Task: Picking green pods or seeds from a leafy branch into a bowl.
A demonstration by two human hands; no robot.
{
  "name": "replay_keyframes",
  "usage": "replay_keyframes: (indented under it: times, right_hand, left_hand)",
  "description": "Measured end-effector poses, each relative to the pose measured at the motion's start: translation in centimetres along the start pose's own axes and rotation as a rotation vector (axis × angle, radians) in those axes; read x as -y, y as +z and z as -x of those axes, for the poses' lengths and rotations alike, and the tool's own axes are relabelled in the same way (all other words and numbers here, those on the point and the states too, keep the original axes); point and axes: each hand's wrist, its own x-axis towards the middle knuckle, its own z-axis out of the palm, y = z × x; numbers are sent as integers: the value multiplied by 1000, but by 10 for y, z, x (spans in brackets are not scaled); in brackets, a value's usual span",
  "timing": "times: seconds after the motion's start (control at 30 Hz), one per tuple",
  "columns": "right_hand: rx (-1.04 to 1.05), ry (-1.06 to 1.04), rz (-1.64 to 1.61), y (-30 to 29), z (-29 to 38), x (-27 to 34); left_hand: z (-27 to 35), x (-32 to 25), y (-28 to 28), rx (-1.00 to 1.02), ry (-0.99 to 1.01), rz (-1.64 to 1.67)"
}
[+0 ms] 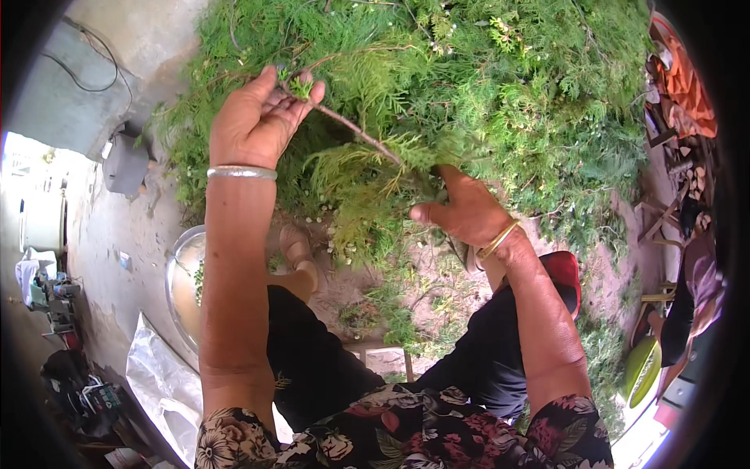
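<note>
My left hand (pixel 266 120), a silver bangle at its wrist, holds a leafy evergreen branch (pixel 360 133) near one end, with a small green sprig between the fingers. The branch slants down to the right, feathery foliage hanging from it. By its lower end is my right hand (pixel 469 205), thumb spread from the fingers, a gold bangle at the wrist; its fingertips are partly hidden in blurred foliage, so its hold is unclear. A large heap of cut evergreen branches (pixel 527 105) lies in front of me.
A round metal basin (pixel 171 281) with some green bits stands left, partly behind my left forearm. Nearby lies a white plastic sack (pixel 158 375). At the right are a green basin (pixel 641 372), firewood (pixel 697 182), an orange cloth (pixel 685 88) and another person's leg (pixel 677 316).
</note>
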Motion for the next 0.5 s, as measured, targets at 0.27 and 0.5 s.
replay_keyframes:
  times: [0.27,0.5]
  right_hand:
    - [-246,-22,10,15,-26,-4]
    - [-65,29,-528,-3,-23,23]
  left_hand:
    - [-18,-11,-18,331,141,-188]
    - [-41,-7,-71,178,120,23]
